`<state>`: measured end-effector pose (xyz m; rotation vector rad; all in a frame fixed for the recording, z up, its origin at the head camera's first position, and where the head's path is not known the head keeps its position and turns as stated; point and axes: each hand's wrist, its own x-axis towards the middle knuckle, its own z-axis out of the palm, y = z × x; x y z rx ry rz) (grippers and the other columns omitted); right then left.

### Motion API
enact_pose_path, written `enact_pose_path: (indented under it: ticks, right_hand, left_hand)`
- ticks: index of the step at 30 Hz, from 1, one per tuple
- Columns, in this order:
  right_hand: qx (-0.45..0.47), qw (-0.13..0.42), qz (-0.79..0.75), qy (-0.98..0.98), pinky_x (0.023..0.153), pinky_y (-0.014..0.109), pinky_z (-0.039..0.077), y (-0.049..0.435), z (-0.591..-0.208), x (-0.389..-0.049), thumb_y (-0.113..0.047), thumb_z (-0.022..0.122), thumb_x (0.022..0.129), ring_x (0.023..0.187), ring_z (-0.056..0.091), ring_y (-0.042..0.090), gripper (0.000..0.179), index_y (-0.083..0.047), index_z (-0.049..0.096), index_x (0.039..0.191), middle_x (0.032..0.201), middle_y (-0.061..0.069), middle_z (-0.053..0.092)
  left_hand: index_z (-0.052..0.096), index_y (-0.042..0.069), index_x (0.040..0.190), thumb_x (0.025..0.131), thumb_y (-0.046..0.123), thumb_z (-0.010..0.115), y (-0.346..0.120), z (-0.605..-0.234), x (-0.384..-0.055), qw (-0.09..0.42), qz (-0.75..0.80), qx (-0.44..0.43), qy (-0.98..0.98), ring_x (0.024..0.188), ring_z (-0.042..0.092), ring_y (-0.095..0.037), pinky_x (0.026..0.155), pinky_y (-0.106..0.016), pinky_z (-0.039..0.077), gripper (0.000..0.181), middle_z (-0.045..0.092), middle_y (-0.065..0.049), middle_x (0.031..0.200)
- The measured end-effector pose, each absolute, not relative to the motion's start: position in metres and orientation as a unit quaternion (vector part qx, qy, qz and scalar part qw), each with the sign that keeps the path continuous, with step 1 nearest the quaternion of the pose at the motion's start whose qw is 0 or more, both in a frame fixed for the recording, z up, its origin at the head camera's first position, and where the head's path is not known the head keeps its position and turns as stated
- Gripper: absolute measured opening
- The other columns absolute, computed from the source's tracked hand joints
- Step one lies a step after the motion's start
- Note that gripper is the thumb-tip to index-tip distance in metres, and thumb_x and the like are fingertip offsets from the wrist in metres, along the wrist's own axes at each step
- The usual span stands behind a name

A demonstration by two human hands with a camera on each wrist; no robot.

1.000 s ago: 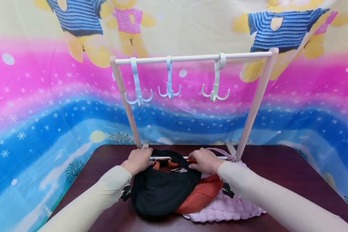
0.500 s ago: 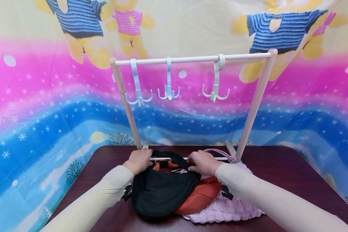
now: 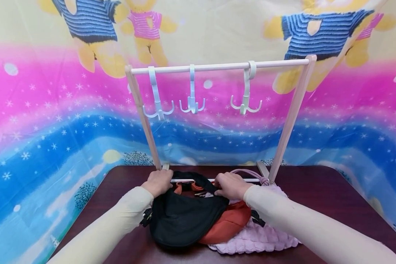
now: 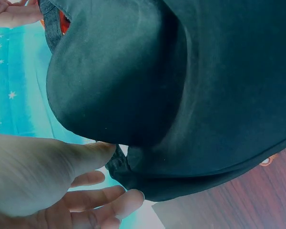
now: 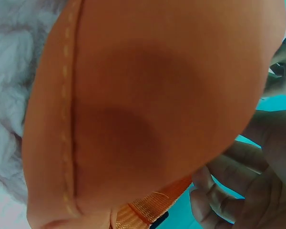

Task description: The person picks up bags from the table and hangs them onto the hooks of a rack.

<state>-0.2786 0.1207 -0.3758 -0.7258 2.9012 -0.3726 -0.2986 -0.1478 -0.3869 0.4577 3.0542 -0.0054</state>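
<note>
A black crescent-shaped bag [image 3: 184,222] lies on the table with its strap [image 3: 198,177] looped at the back. My left hand [image 3: 157,182] pinches the bag's left end between thumb and fingers, plain in the left wrist view. At the other end my right hand [image 3: 233,186] grips the strap with curled fingers. Partly beneath the black bag lies an orange bag [image 3: 229,222], which fills most of the right wrist view; its orange webbing [image 5: 155,205] runs close by my right fingertips. A pink quilted bag [image 3: 260,238] with a pink cord handle [image 3: 250,172] lies under both.
Behind the bags stands a wooden rack, its top rail [image 3: 217,67] bearing three hooks: one at left [image 3: 156,95], one in the middle [image 3: 192,91], one at right [image 3: 245,91]. Its lower bar [image 3: 181,180] passes behind my hands. A printed cloth [image 3: 198,143] surrounds the dark red table [image 3: 320,205].
Both hands keep their hold on the black bag and stay almost still. The view shifts very slightly; the bags lie as before.
</note>
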Motion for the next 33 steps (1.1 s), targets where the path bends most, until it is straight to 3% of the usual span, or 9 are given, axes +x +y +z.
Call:
enact_pose_path:
  ticks: [14, 33]
  right_hand:
    - [-0.237, 0.076, -0.112, 0.962, 0.063, 0.033, 0.047, 0.118, -0.373, -0.28, -0.02, 0.078, 0.089, 0.064, 0.057, 0.011, 0.007, -0.016, 0.074, 0.085, 0.076, -0.003, 0.069]
    - [-0.241, 0.09, -0.098, 0.961, 0.06, 0.032, 0.037, 0.114, -0.372, -0.282, -0.02, 0.078, 0.09, 0.059, 0.051, 0.015, 0.019, -0.015, 0.068, 0.074, 0.063, -0.002, 0.059]
  left_hand:
    - [0.066, 0.008, 0.095, 0.092, 0.019, 0.075, -0.149, -0.39, -0.304, 0.037, 0.0, 0.143, 0.989, 0.068, 0.064, -0.024, 0.063, -0.042, 0.054, 0.014, 0.068, -0.011, 0.084]
    - [0.067, 0.007, 0.097, 0.094, 0.017, 0.072, -0.146, -0.396, -0.311, 0.03, -0.002, 0.149, 0.988, 0.075, 0.066, -0.026, 0.065, -0.044, 0.055, 0.011, 0.068, -0.012, 0.085]
